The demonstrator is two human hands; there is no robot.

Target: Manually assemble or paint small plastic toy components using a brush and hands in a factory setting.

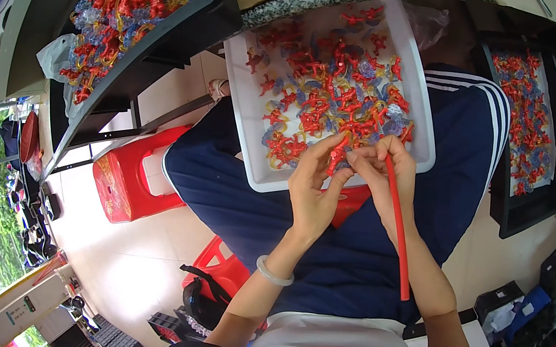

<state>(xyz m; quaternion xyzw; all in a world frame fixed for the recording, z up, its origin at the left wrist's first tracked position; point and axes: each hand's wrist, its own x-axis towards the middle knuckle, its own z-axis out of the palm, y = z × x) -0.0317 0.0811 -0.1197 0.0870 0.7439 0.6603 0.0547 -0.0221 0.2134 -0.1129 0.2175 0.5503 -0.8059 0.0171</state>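
- The left hand (317, 184) holds a small red toy piece (337, 155) in its fingers, pinched tight, just over the near edge of a white tray (253, 147).
- The right hand (385, 173) is closed around a long red stick (398, 227). The stick runs down along the right arm, and its top end is up by the fingertips.
- Both hands meet at the small red toy piece, and their fingers touch.
- The white tray rests on the person's lap, on dark blue trousers (345, 258). It is full of little red, yellow and see-through toy parts (329, 86).
- A black tray (169, 30) with more red parts sits up on the left.
- Another black tray (534, 202) sits on the right.
- A red stool (133, 182) stands on the floor to the left.
- A pale bracelet (274, 272) is on the left wrist.
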